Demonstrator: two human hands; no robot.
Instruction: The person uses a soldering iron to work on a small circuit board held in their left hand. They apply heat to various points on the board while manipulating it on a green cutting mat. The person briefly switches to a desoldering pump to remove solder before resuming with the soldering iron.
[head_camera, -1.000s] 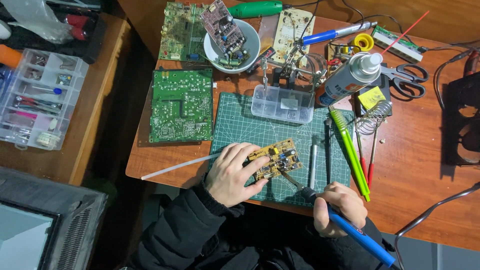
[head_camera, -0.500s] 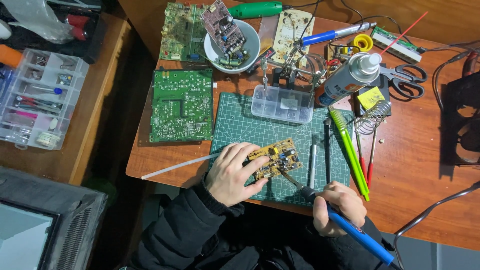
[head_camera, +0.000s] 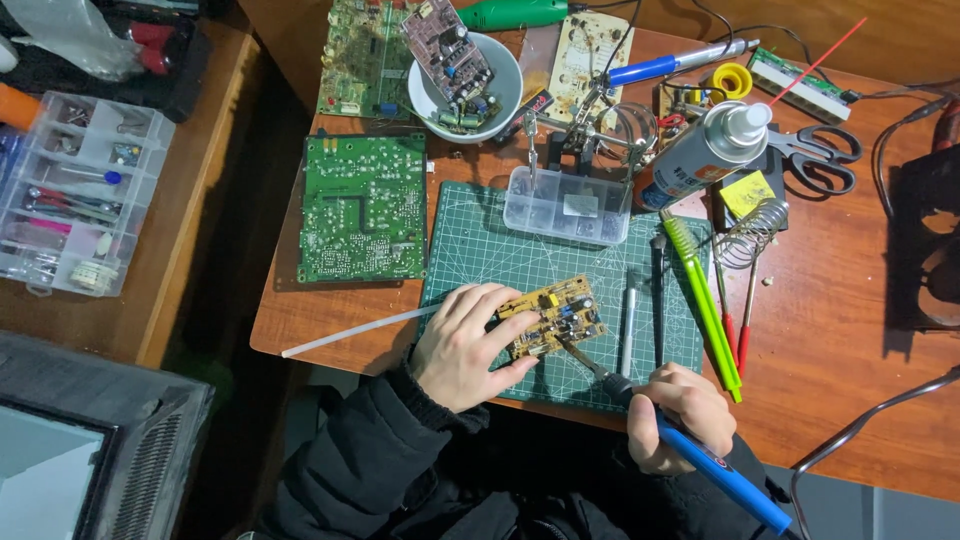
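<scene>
While the left hand (head_camera: 462, 345) lies flat over the left end of a small tan circuit board (head_camera: 553, 317), fingers pressing it down onto the green cutting mat (head_camera: 480, 245), the right hand (head_camera: 680, 412) is clenched around the blue handle of a soldering iron (head_camera: 700, 455) whose tip meets the board's lower right edge. The board sits near the mat's front middle, on the wooden table (head_camera: 850, 330); a clear parts box (head_camera: 567, 205) stands at the mat's far edge, a large green circuit board (head_camera: 362, 208) lies just left of the mat, and a white rod (head_camera: 350, 332) runs under the left hand.
</scene>
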